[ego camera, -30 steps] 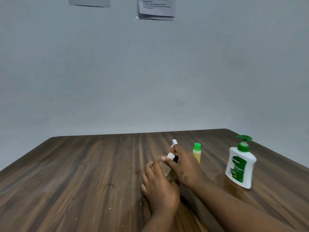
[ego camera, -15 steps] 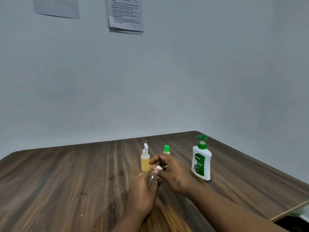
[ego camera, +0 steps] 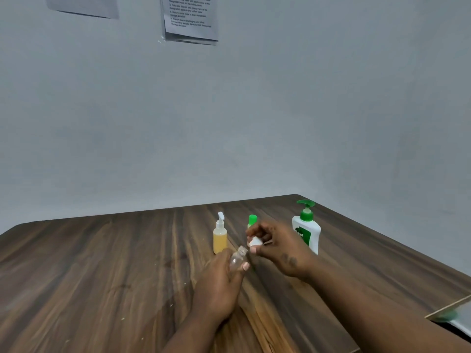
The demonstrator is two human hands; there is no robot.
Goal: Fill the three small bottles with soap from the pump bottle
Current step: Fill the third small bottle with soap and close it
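My left hand [ego camera: 219, 284] grips a small clear bottle [ego camera: 238, 257], tilted, its neck uncovered and pointing up to the right. Just beyond the neck, my right hand [ego camera: 276, 247] pinches the bottle's white cap [ego camera: 255, 241]. Behind them a small bottle of yellow liquid with a white flip top [ego camera: 220, 234] stands upright. A green-capped small bottle [ego camera: 252, 220] stands behind my right hand, mostly hidden. The white pump bottle with a green pump [ego camera: 307, 229] stands at the right, partly behind my right hand.
The wooden table [ego camera: 102, 276] runs to a grey wall at the back. Its right edge slants from the far corner down to the lower right, where a pale board edge [ego camera: 448, 310] shows. Printed papers [ego camera: 190, 19] hang on the wall.
The white cap has come off the clear bottle and sits in my right hand, a little apart from the neck. The view has swung, so the yellow bottle now shows fully.
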